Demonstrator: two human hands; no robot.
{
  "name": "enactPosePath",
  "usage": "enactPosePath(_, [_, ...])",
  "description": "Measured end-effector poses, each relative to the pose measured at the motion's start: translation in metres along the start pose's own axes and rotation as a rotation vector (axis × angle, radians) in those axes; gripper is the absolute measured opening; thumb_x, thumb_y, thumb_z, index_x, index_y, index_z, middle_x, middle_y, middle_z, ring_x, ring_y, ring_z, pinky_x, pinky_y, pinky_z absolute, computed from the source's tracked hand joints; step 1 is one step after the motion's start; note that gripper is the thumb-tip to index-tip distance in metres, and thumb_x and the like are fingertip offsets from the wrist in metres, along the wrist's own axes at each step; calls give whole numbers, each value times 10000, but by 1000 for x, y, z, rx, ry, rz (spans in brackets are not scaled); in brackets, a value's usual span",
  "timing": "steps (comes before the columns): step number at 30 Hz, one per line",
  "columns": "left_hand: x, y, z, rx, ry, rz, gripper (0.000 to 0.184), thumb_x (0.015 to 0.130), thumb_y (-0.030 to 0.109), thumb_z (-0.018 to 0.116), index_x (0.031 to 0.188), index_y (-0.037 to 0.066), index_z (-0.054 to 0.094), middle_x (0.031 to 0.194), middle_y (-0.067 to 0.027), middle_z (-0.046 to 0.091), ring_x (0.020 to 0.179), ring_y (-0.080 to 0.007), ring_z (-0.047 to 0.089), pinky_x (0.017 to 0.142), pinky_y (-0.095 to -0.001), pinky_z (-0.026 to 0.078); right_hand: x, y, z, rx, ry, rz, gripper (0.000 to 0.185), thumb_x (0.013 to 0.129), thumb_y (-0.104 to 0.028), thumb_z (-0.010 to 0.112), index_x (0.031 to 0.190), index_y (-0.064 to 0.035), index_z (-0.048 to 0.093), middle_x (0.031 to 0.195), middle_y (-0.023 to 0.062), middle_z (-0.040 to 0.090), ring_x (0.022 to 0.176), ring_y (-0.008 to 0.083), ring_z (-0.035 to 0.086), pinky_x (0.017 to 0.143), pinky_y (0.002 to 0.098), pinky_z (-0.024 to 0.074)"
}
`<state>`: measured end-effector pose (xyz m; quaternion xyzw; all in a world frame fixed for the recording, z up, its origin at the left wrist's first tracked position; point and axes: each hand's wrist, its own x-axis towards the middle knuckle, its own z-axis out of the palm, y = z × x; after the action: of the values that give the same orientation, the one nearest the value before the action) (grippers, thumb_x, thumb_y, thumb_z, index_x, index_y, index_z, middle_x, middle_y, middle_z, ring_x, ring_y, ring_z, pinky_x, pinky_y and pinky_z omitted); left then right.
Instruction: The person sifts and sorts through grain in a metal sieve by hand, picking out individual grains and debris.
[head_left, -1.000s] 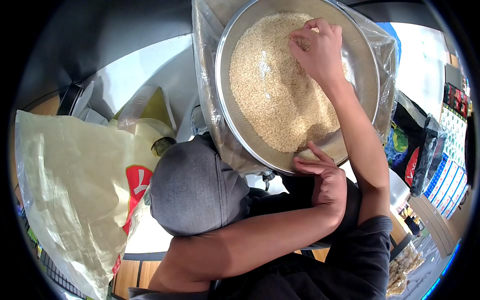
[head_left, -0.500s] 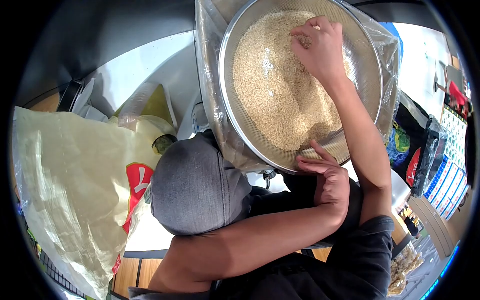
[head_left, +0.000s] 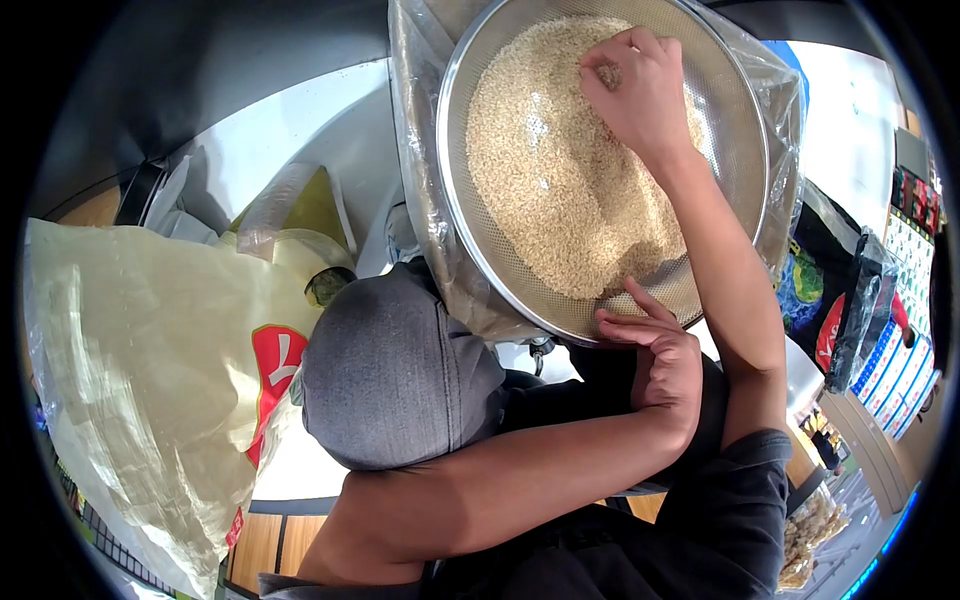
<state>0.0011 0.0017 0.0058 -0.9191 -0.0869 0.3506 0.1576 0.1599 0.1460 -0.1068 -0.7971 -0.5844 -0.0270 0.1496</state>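
A large round metal sieve [head_left: 735, 130] holds a heap of pale, rice-like grains [head_left: 540, 160]. Over the grains, my right hand [head_left: 637, 88] is closed in a pinch, thumb against fingertips; what it holds, if anything, is too small to name. My left hand [head_left: 660, 345] rests at the sieve's near rim with its fingers stretched out and apart, the fingertips just inside, by the lower edge of the grains. Beneath the sieve and around it is a clear plastic bag [head_left: 425, 180].
A big pale sack [head_left: 150, 350] with a red label stands at the left. My grey-clad knee [head_left: 385, 375] is beside the sieve. Dark plastic packages [head_left: 835, 280] lie at the right, with stacked blue-and-white boxes [head_left: 895, 380] beyond. Part of a person in red [head_left: 901, 312] shows at the far right.
The sieve and both hands sit very slightly further right in view; the hands keep nearly the same poses. The person in red at the far right has shifted lower in view.
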Motion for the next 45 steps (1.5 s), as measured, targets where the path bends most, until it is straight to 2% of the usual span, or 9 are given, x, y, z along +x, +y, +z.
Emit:
enactPosePath(6, [0,1,1,2,-1,-4,386,992,66,502,1358,-33,572,960,-175,763,814,-254,761,754,-427,656,17,29,-32,-116,235,-158,125,810,-130,750,933,-113,768,907,68,720,857,217,658,877,363,476])
enactPosePath(14, [0,12,1,63,8,-82,385,981,55,522,1350,-39,580,952,-172,765,808,-249,762,756,-418,654,5,134,-62,-111,298,400,221,846,-253,713,1003,-114,781,978,70,752,730,201,694,838,345,517])
enactPosePath(17, [-1,8,1,23,8,-63,382,980,44,530,1349,-43,580,947,-172,765,819,-257,761,757,-421,655,-7,158,-58,-412,312,277,285,843,-318,693,1048,-144,789,999,85,755,732,223,696,869,340,519])
enactPosePath(23, [0,1,0,13,5,-6,359,997,41,511,1337,-51,585,937,-180,762,839,-280,761,750,-427,658,-11,165,-53,-223,308,391,309,837,-320,692,1099,-190,791,1064,107,733,930,281,688,985,385,466])
enactPosePath(27, [-1,10,0,28,12,-91,360,999,40,503,1336,-58,582,937,-179,762,841,-280,761,743,-430,659,-4,141,-52,-337,290,273,291,852,-296,691,1107,-187,782,1085,128,715,950,291,675,967,396,469])
enactPosePath(29, [0,-2,-1,-41,4,6,357,994,32,498,1328,-60,586,939,-180,762,832,-277,760,744,-432,659,4,102,-46,-232,347,-144,230,913,-240,680,1116,-173,765,1065,94,706,925,245,648,870,353,491])
enactPosePath(31, [-1,-6,-2,-46,10,11,357,990,32,502,1324,-60,589,937,-179,762,824,-273,760,745,-431,659,1,57,-49,35,174,128,232,808,-93,723,1036,-82,766,1073,158,645,1062,305,581,1032,449,425])
enactPosePath(34, [-1,-4,0,-39,15,22,358,983,37,510,1319,-58,591,937,-178,763,810,-263,760,747,-427,658,8,31,-40,114,-4,-155,183,779,-83,728,954,-56,772,1011,115,664,1010,316,580,940,432,471])
enactPosePath(45, [-3,5,1,102,13,-99,413,921,2,505,1310,-124,557,938,-266,740,790,-312,751,769,-453,636,16,2,-9,170,-111,-134,131,765,-104,732,878,-65,787,909,107,683,933,315,580,888,395,490])
